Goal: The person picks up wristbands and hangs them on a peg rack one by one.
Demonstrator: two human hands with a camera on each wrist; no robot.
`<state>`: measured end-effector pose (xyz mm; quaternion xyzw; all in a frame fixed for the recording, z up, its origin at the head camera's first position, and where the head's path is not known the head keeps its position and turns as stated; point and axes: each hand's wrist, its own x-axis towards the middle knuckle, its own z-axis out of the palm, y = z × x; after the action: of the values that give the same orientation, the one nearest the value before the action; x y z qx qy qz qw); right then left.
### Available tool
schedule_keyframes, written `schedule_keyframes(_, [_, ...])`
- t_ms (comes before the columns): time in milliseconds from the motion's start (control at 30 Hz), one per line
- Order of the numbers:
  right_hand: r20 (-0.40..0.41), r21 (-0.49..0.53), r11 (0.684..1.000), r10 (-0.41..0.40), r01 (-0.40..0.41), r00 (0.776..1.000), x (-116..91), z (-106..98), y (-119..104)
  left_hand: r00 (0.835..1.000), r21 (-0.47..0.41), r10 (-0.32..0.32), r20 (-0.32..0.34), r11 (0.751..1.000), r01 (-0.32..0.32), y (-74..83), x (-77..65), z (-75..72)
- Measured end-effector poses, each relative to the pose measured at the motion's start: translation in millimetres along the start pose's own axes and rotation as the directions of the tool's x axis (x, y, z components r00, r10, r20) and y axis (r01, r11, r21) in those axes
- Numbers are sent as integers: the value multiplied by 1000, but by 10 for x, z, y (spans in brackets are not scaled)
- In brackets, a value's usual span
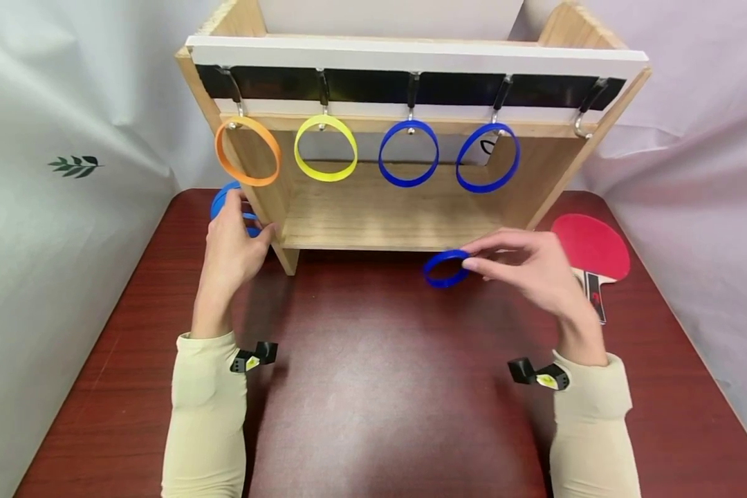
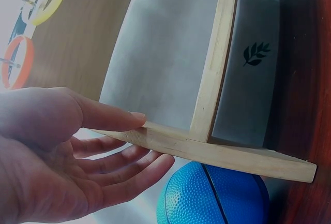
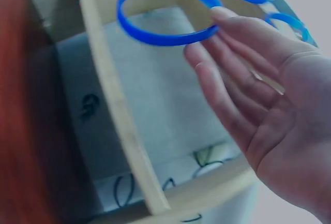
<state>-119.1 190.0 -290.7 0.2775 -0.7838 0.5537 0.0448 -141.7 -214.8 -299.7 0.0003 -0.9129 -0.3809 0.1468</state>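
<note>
My right hand (image 1: pixel 535 266) pinches a blue wristband (image 1: pixel 446 283) between thumb and fingertips, low in front of the wooden rack (image 1: pixel 392 214). In the right wrist view the band (image 3: pixel 165 39) is held at one side, its loop sticking out from the fingers. My left hand (image 1: pixel 230 242) holds the rack's left side panel (image 2: pixel 176 144), thumb on one face and fingers on the other. From the rack's hooks hang an orange wristband (image 1: pixel 258 182), a yellow wristband (image 1: pixel 326 176) and two blue wristbands, one in the middle (image 1: pixel 400 181) and one farther right (image 1: pixel 478 187).
The rightmost hook (image 1: pixel 580 126) carries no band. A blue ball (image 2: pixel 186 193) sits outside the rack's left panel, partly behind my left hand. On the right lies a red table tennis paddle (image 1: pixel 591 245). White sheeting (image 1: pixel 709 207) rises around the dark red table (image 1: pixel 373 387).
</note>
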Motion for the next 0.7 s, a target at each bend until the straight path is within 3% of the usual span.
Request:
schedule_keyframes(100, [-117, 142, 990, -7, 24, 993, -36, -132, -103, 1000, 2, -3, 0, 1000, 3, 9, -3, 3])
schedule_keyframes(200, [-235, 287, 954, -21, 90, 972, -32, -269, -134, 1000, 4, -8, -3, 1000, 8, 13, -5, 1])
schedule_keyframes(267, [-318, 382, 909, -41, 168, 947, -13, -359, -138, 1000, 5, -9, -4, 1000, 9, 14, -5, -2])
schedule_keyframes(367, [-449, 498, 808, -72, 316, 891, 39, -492, -158, 1000, 6, -7, -2, 1000, 7, 16, -4, -3])
schedule_keyframes(400, [-490, 518, 776, -76, 360, 869, 56, -533, -173, 1000, 6, -6, -1, 1000, 6, 16, -3, -2])
schedule_keyframes(500, [-585, 529, 727, -61, 438, 809, 117, -637, -229, 1000, 7, -4, -2, 1000, 4, 15, 0, -1])
schedule_keyframes(600, [-627, 535, 715, -21, 450, 779, 162, -712, -266, 1000, 9, -1, -3, 1000, 1, 12, 1, 1])
schedule_keyframes(700, [-641, 563, 698, 32, 442, 767, 188, -759, -267, 1000, 12, -2, -3, 1000, 2, 13, -1, 4])
